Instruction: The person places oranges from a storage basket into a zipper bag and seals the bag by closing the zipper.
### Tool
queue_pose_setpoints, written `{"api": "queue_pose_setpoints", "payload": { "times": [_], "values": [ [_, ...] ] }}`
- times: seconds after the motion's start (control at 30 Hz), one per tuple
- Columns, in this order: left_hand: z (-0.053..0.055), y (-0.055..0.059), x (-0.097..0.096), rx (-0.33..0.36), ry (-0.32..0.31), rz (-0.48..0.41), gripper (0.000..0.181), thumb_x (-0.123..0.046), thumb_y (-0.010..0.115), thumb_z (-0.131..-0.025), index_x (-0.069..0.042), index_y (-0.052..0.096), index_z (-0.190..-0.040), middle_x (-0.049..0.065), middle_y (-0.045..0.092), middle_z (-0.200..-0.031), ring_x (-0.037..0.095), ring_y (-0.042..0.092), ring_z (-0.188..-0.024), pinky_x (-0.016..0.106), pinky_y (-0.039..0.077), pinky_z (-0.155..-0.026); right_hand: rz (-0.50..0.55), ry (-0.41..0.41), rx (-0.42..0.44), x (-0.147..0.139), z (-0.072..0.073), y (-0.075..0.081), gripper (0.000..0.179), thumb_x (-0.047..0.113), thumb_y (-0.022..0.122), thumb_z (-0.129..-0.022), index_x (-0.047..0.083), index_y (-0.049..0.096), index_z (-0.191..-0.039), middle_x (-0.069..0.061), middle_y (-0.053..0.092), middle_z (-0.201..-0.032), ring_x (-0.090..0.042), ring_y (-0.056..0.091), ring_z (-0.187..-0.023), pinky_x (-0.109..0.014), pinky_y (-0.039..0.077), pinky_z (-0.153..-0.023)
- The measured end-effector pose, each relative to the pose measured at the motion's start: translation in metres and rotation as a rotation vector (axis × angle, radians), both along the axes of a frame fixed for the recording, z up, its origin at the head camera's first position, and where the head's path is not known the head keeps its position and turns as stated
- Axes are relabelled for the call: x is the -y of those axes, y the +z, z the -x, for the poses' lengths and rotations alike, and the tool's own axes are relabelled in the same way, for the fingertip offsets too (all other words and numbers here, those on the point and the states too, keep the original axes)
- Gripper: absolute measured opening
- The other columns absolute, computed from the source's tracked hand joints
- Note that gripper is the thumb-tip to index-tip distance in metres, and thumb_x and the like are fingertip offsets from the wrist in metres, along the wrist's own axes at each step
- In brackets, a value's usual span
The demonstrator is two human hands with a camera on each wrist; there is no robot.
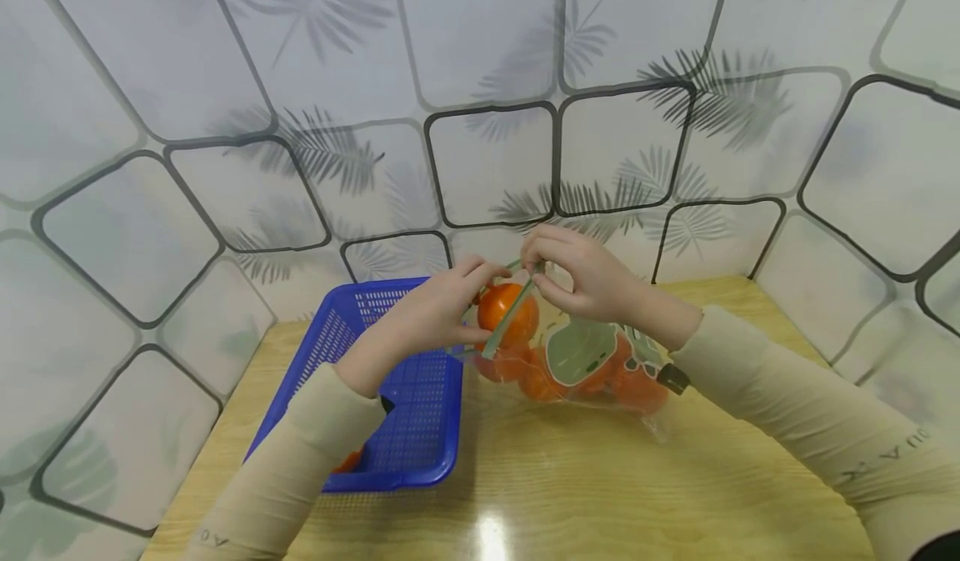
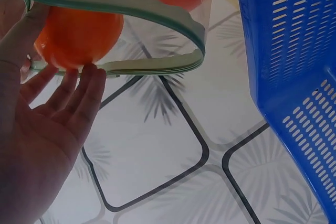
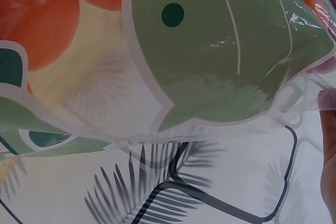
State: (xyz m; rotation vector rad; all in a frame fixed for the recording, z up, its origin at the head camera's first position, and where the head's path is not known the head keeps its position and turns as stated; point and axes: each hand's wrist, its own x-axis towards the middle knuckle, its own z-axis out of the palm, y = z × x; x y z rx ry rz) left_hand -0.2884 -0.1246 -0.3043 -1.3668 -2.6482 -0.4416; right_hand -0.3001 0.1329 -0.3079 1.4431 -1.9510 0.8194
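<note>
In the head view, my left hand (image 1: pixel 431 307) holds a glossy orange-red tomato (image 1: pixel 504 309) at the mouth of a clear zip bag (image 1: pixel 581 353) with green print. The left wrist view shows the thumb and fingertips around that tomato (image 2: pixel 81 30), and the bag's green-edged mouth (image 2: pixel 152 17) standing wide. My right hand (image 1: pixel 581 273) pinches the upper rim of the bag. Several more tomatoes (image 3: pixel 37 19) lie inside the bag, partly behind its printed green shape (image 3: pixel 205 51). Only part of the right hand (image 3: pixel 329 140) shows in its wrist view.
A blue perforated plastic basket (image 1: pixel 420 428) stands left of the bag, partly hidden by my left arm. An orange-red piece (image 1: pixel 349 461) shows inside it. The wood-grain table (image 1: pixel 600 486) meets a patterned wall covering (image 1: pixel 491 165) at the back and sides.
</note>
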Motion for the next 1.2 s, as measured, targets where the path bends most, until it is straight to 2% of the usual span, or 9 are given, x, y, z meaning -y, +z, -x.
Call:
{"api": "queue_pose_setpoints", "payload": {
  "times": [0.17, 0.3, 0.5, 0.6, 0.67, 0.77, 0.87, 1.07, 1.2],
  "values": [
    [0.0, 0.0, 0.002, 0.041, -0.025, -0.021, 0.065, -0.01, 0.089, -0.086, -0.007, 0.056, -0.142, 0.012, 0.063, -0.132, 0.026, 0.07, -0.111, 0.035, 0.061, -0.095, -0.008, -0.003, -0.009, 0.0, 0.001, -0.001, 0.009, -0.003, 0.062, -0.091, 0.005, 0.062, -0.095, -0.01, 0.066, -0.099, -0.016, 0.057, -0.087, -0.034, 0.051, -0.079],
    [0.001, -0.001, 0.003, 0.04, -0.049, -0.048, 0.05, -0.005, 0.083, -0.09, -0.007, 0.058, -0.133, 0.01, 0.065, -0.126, 0.026, 0.07, -0.114, 0.036, 0.06, -0.099, -0.004, 0.002, -0.003, -0.002, 0.001, 0.0, 0.01, -0.005, 0.062, -0.09, 0.004, 0.061, -0.095, -0.01, 0.065, -0.099, -0.015, 0.056, -0.086, -0.032, 0.05, -0.078],
    [-0.001, -0.002, 0.001, -0.006, -0.022, -0.009, 0.029, -0.008, 0.078, -0.096, -0.01, 0.06, -0.118, 0.005, 0.068, -0.108, 0.019, 0.068, -0.099, 0.034, 0.06, -0.088, 0.003, 0.007, 0.001, -0.002, 0.001, 0.001, 0.011, -0.006, 0.063, -0.09, 0.004, 0.061, -0.096, -0.009, 0.064, -0.1, -0.015, 0.056, -0.087, -0.029, 0.049, -0.08],
    [-0.002, -0.001, 0.001, 0.005, -0.015, 0.004, 0.024, -0.009, 0.076, -0.098, -0.01, 0.063, -0.117, 0.006, 0.073, -0.111, 0.02, 0.071, -0.104, 0.037, 0.06, -0.092, 0.006, 0.007, 0.0, -0.002, 0.001, 0.001, 0.01, -0.005, 0.062, -0.09, 0.003, 0.061, -0.095, -0.009, 0.064, -0.1, -0.016, 0.056, -0.088, -0.029, 0.048, -0.081],
    [-0.002, 0.0, 0.001, 0.003, -0.024, 0.008, 0.022, -0.008, 0.075, -0.099, -0.009, 0.064, -0.118, 0.007, 0.075, -0.116, 0.022, 0.073, -0.111, 0.038, 0.06, -0.096, 0.007, 0.004, -0.001, -0.002, 0.001, 0.001, 0.008, -0.005, 0.062, -0.09, 0.002, 0.062, -0.095, -0.009, 0.065, -0.1, -0.016, 0.056, -0.088, -0.029, 0.048, -0.081],
    [-0.002, 0.0, 0.001, -0.011, -0.045, 0.019, 0.021, -0.006, 0.072, -0.1, -0.007, 0.066, -0.12, 0.009, 0.075, -0.12, 0.025, 0.073, -0.114, 0.04, 0.06, -0.098, 0.003, -0.008, -0.001, -0.003, 0.002, 0.001, 0.008, -0.005, 0.062, -0.091, 0.002, 0.062, -0.095, -0.009, 0.065, -0.101, -0.016, 0.057, -0.088, -0.03, 0.049, -0.08],
    [-0.003, 0.001, 0.002, -0.022, -0.044, 0.046, 0.021, -0.008, 0.071, -0.101, -0.007, 0.068, -0.121, 0.008, 0.074, -0.121, 0.025, 0.073, -0.11, 0.04, 0.06, -0.095, -0.004, -0.015, 0.001, -0.004, 0.002, 0.002, 0.007, -0.004, 0.062, -0.091, 0.002, 0.063, -0.095, -0.01, 0.066, -0.103, -0.015, 0.057, -0.087, -0.032, 0.05, -0.078],
    [-0.004, 0.0, 0.008, -0.044, 0.013, 0.098, 0.021, -0.015, 0.072, -0.101, -0.012, 0.068, -0.121, 0.004, 0.071, -0.122, 0.018, 0.069, -0.095, 0.036, 0.06, -0.084, -0.012, -0.032, 0.012, -0.006, 0.001, 0.004, 0.008, -0.003, 0.062, -0.092, 0.004, 0.062, -0.096, -0.01, 0.066, -0.104, -0.015, 0.057, -0.089, -0.03, 0.051, -0.08],
    [-0.004, -0.002, 0.015, -0.087, 0.02, 0.129, 0.024, -0.016, 0.072, -0.1, -0.012, 0.069, -0.124, 0.003, 0.071, -0.121, 0.018, 0.069, -0.094, 0.037, 0.059, -0.085, -0.016, -0.041, 0.012, -0.007, 0.001, 0.005, 0.008, -0.003, 0.062, -0.092, 0.005, 0.062, -0.096, -0.01, 0.066, -0.105, -0.015, 0.058, -0.09, -0.029, 0.051, -0.081]
  ]
}}
